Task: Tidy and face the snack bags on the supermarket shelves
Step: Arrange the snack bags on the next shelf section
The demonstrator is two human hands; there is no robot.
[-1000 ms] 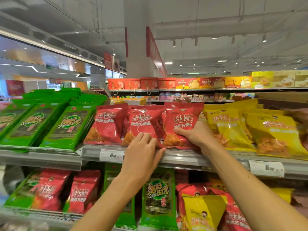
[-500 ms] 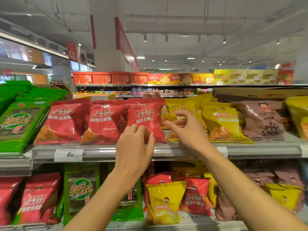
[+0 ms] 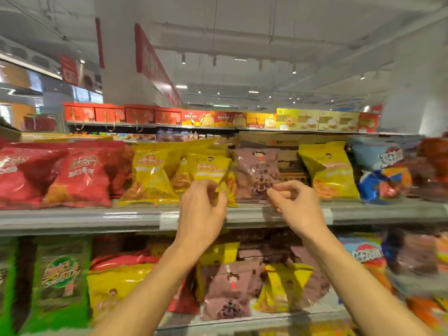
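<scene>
On the upper shelf [image 3: 97, 219] a yellow snack bag [image 3: 208, 168] leans beside a brown snack bag [image 3: 254, 173]. My left hand [image 3: 202, 212] curls its fingers round the yellow bag's lower right corner. My right hand [image 3: 298, 207] pinches the brown bag's lower right edge between thumb and curled fingers. Left of them stand another yellow bag [image 3: 150, 175] and red bags [image 3: 80, 175]. The picture is blurred by motion.
Right of the brown bag stand a yellow bag [image 3: 329, 173] and a blue bag [image 3: 380, 170]. The lower shelf holds green bags [image 3: 60, 282], a brown bag [image 3: 230, 289] and mixed yellow and red bags. Boxes line a far shelf [image 3: 218, 118].
My view and both hands have shifted right along the shelf, from the red bags to the yellow and brown ones. My left hand now holds a yellow bag, my right a brown one.
</scene>
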